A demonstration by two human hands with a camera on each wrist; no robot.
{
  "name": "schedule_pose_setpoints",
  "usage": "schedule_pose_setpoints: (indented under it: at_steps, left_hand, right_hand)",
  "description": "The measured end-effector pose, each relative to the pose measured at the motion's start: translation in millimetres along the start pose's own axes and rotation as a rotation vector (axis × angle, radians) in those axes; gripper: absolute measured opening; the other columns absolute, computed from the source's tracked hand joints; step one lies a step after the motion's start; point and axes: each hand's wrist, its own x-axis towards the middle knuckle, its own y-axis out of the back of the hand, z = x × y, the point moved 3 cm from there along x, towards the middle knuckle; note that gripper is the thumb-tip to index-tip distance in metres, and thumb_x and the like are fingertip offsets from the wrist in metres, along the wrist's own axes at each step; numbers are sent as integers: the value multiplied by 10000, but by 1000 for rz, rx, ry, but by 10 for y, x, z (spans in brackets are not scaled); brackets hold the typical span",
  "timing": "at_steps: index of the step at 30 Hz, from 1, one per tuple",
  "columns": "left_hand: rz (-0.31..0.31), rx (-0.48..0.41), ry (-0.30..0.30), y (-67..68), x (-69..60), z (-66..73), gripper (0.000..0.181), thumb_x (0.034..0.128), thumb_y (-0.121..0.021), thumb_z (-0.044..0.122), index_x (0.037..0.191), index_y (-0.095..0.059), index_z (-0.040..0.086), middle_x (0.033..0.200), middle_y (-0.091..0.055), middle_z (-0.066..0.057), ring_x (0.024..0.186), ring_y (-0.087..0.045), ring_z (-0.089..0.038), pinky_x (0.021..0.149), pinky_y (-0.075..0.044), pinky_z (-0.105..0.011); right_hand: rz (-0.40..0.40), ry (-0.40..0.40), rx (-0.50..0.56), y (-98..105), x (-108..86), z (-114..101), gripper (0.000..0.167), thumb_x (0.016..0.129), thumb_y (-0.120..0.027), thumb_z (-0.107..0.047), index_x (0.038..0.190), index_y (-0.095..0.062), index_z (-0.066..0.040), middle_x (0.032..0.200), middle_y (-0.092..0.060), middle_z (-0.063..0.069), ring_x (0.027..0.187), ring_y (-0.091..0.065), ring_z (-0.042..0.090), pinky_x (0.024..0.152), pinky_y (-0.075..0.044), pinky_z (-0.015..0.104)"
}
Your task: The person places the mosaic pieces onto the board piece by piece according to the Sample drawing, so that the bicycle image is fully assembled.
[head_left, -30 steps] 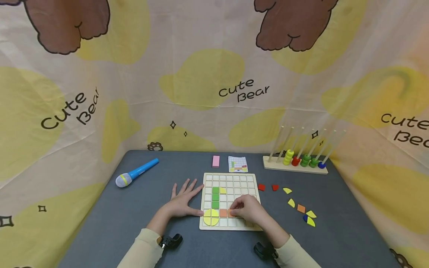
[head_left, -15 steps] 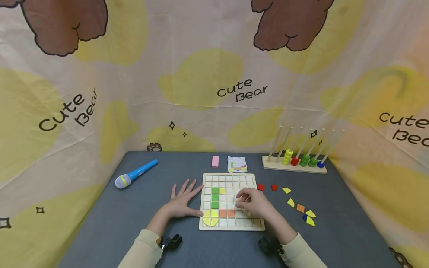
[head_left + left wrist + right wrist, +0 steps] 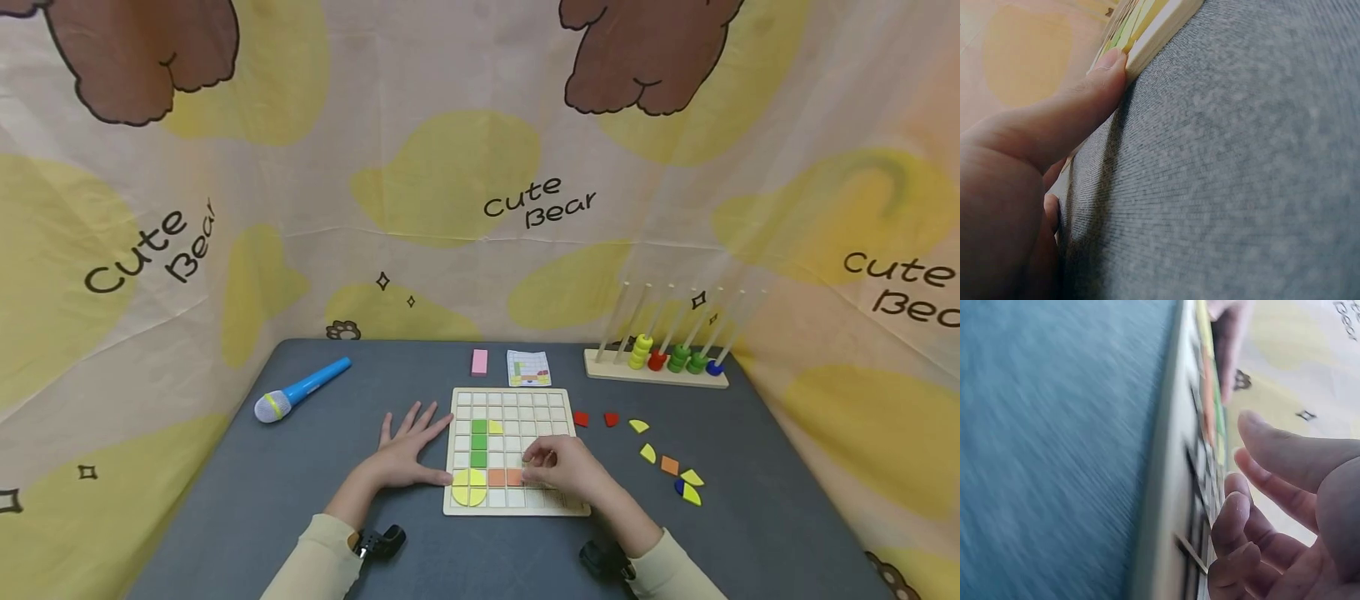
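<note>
The wooden grid board [image 3: 447, 450] lies flat, with a yellow circle of quarter pieces [image 3: 469, 487], green squares [image 3: 478, 442], one yellow piece [image 3: 496, 427] and two orange squares [image 3: 497, 477]. At its left edge, the left hand [image 3: 401, 461] rests with fingers spread; in the left wrist view that hand's thumb [image 3: 1107, 72] touches the rim. Over the board, just right of the orange squares, is the right hand [image 3: 566, 468]. The right wrist view shows the right hand [image 3: 1282, 550] with bent fingers apart from the thumb, nothing between them.
Right of the board lie red pieces [image 3: 611, 419], several yellow pieces [image 3: 648, 453], an orange square [image 3: 670, 465] and a blue piece [image 3: 678, 486]. Behind are a pink block [image 3: 479, 362], a pattern card [image 3: 528, 369] and a bead rack [image 3: 656, 377]; a toy microphone [image 3: 303, 389] lies left.
The right hand came off the right orange square, moved up and right, then returned lower beside it. Both orange squares are now uncovered. The left hand stayed at the board's edge.
</note>
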Motion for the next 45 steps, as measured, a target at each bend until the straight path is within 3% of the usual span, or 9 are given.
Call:
schedule_pose_setpoints:
  at_steps: [6,13,19,32,45]
  left_hand:
    - [-4,7,-1,4,-7,6,1079,729,-726,755,1610,-244,361,1713,-87,-24,1575,59,-340,1142,165,-692]
    - [-7,8,0,3,-4,-1,1083,728,-725,759,1611,-240,359,1713,-83,-24,1575,65,-337,1142,173,-687]
    - [-9,7,7,-1,3,-12,1084,727,-722,762,1610,-238,363,1713,-77,-19,1575,74,-335,1142,175,-686]
    - [-14,16,19,-18,4,-31,1085,725,-714,774,1610,-232,371,1714,-74,-17,1574,80,-335,1142,168,-690]
    - [-2,17,2,-17,9,-14,1081,731,-722,759,1611,-229,371,1714,-73,-8,1576,74,-328,1144,172,-684]
  right_hand:
    - [-33,9,-65,-145,19,-47,95,825,-847,-218,835,-754,-205,726,-627,-122,660,-519,74,602,-433,247]
    - [-42,17,-34,-122,20,-74,92,838,-835,-196,853,-745,-184,729,-617,-91,667,-532,91,607,-443,246]
    - [9,26,-22,43,3,-41,62,886,-791,-217,897,-744,-178,761,-616,-79,696,-533,104,618,-444,239]
    - [157,-137,-27,564,-196,328,119,910,-766,-220,996,-762,-138,836,-673,-40,729,-553,145,595,-484,264]
    - [218,-187,-84,974,-493,620,208,899,-779,-243,1049,-754,-100,901,-719,-2,775,-591,149,652,-514,254]
